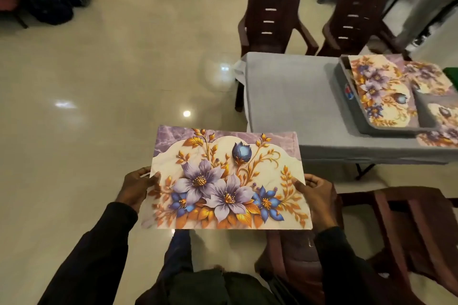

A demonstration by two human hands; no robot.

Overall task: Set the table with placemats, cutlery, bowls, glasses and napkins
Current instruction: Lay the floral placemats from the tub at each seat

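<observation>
The left hand (138,187) and right hand (318,193) each pinch a short edge of the flowered placemat (228,181), stretched flat between them. Beyond the right hand, more placemats (381,89) lie in a grey tray (354,110) on the surface (290,96).

In the lower centre, a left hand (137,187) and a right hand (316,195) pinch the short edges of a flowered placemat (226,178) above the floor. At the right stands a table (285,96) under a grey cloth. A grey tray (343,74) on it holds more placemats (381,91). Two dark chairs (272,7) stand at the upper right.
</observation>
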